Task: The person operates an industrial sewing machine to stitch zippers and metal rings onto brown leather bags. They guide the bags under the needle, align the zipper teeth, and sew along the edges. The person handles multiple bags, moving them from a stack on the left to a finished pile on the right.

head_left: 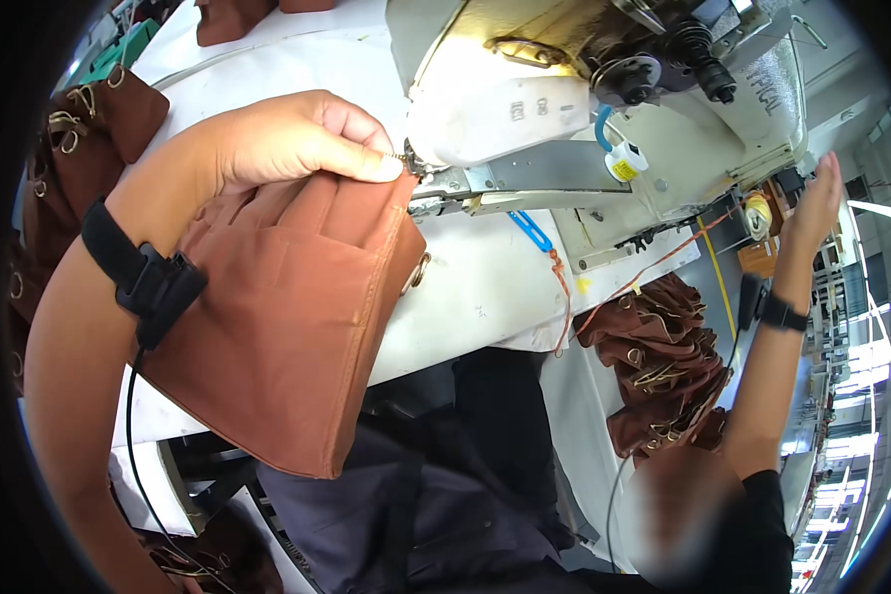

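Note:
A reddish-brown fabric bag hangs tilted over the near edge of the white table. My left hand is closed on its upper edge, thumb on top, right beside the stitching head of a sewing machine. The bag's top corner lies at the end of the machine's narrow metal arm. A small metal ring shows on the bag's side. Off to the right, my right hand is raised beside the machine body, fingers stretched upward, with nothing visible in it.
Blue thread snips on an orange cord lie under the machine arm. More brown bags are stacked at the left. A heap of brown pieces with metal rings sits to the right of my lap. Wrist straps with cables are on both arms.

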A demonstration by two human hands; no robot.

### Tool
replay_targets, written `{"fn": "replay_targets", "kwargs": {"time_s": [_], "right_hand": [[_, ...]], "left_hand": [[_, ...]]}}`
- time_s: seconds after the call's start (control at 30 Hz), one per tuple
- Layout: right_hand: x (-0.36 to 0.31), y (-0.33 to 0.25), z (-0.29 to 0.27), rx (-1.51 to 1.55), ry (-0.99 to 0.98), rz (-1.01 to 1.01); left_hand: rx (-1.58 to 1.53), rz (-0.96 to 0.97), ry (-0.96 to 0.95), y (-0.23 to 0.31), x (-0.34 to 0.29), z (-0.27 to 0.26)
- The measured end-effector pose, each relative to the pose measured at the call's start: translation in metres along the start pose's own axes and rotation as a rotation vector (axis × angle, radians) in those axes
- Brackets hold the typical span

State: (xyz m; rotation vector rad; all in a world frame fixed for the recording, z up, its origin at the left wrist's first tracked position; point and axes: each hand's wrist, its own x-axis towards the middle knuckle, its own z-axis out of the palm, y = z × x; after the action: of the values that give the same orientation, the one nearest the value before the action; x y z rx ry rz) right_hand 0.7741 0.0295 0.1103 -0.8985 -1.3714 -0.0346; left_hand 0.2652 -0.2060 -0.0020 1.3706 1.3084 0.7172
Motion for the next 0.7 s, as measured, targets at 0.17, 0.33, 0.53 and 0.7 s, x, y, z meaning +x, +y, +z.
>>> {"fn": "replay_targets", "kwargs": {"time_s": [0.17,0.33,0.53,0.7], "right_hand": [[0.045,0.075,0.023,0.13,-0.065,0.161],[0.048,0.104,0.027,-0.054,-0.112,-0.187],[0.117,0.086,0.026,-0.145,-0.43,0.486],[0.148,0.057,0.023,-0.216,-0.893,0.371]], "left_hand": [[-0.037,-0.018,-0.028,-0.009,0.004,-0.006],[-0.011,-0.045,-0.052,-0.001,0.001,-0.007],[0.008,-0.135,-0.057,0.014,0.002,-0.005],[-0.134,-0.001,-0.001,-0.01,0.004,-0.007]]}}
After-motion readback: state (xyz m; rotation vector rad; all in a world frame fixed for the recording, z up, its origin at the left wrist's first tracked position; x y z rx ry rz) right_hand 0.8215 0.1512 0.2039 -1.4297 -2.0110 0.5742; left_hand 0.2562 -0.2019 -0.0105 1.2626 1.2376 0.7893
